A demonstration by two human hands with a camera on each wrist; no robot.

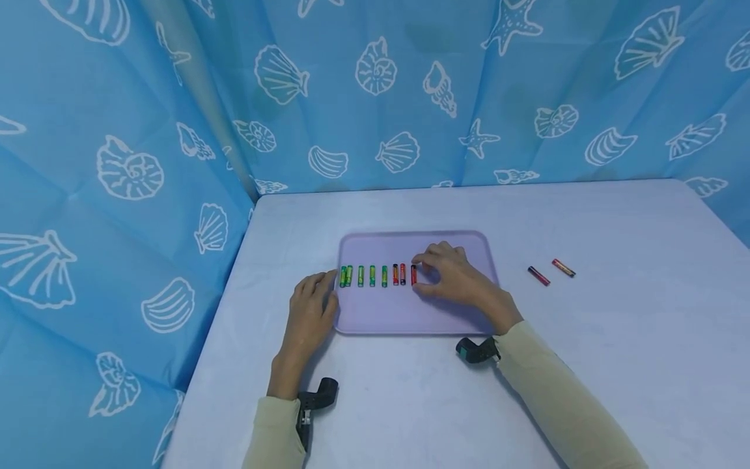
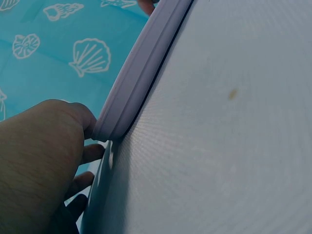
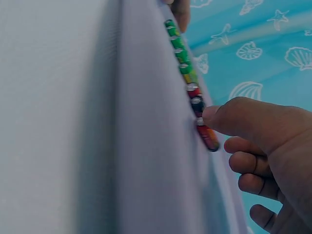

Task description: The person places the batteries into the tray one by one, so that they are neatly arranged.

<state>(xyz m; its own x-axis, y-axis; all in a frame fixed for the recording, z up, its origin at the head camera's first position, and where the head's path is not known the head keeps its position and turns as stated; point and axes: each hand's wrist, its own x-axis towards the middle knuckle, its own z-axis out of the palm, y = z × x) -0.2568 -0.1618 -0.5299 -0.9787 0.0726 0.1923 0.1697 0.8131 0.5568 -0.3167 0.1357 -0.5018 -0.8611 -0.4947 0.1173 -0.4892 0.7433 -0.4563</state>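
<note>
A row of small batteries lies across the purple tray (image 1: 381, 319): several green batteries (image 1: 361, 276) on the left, then two red-and-black batteries (image 1: 399, 274). At the right end of the row, my right hand (image 1: 451, 273) pinches a red battery (image 1: 413, 275) lengthwise between thumb and index finger. Its other fingers curl loosely behind, seen in the right wrist view. My left hand (image 1: 307, 312) rests at the tray's left edge, fingers extended, its thumb and index fingertips against the rim. In the left wrist view the tray's outer wall (image 2: 141, 63) runs up from those fingertips.
Two more batteries, a dark red one (image 1: 539, 276) and a red-and-gold one (image 1: 564, 268), lie on the white tabletop (image 1: 615, 365) right of the tray. A blue shell-print curtain (image 1: 334, 98) hangs behind and to the left of the table.
</note>
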